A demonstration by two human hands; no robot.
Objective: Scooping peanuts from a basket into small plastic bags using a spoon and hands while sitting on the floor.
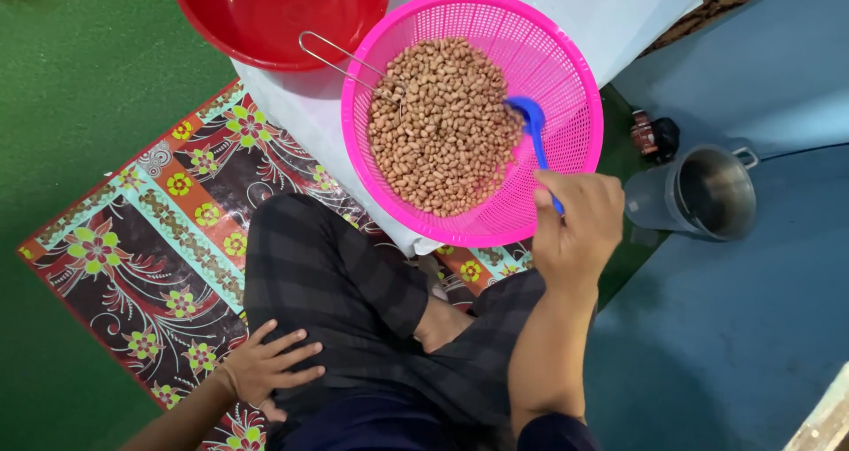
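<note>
Peanuts (442,124) fill the middle of a pink perforated colander (575,106), which rests on a white cloth (301,106) spread over the floor, at about twelve o'clock from the seated person's crossed legs. Largest around it is the patterned floral mat (159,248) at nine o'clock, then the red basin (274,13) at eleven o'clock, touching or just overlapping the colander's rim, then a steel pot (716,193) well apart at three o'clock on the blue floor. A wire handle (340,57) lies across the colander's rim at ten o'clock, its far end buried in the nuts. The right hand (575,225) is closed around the handle of a blue spoon (532,119), whose bowl sits at the heap's three o'clock edge. The left hand (265,363) lies flat and spread on the thigh, holding nothing. To stir or scoop well, I judge the spoon should stay shallow and sweep inward from the rim, since the colander tilts toward the knees and a hard push could spill nuts over the low six o'clock edge; steadying the rim with the free hand would help.
</note>
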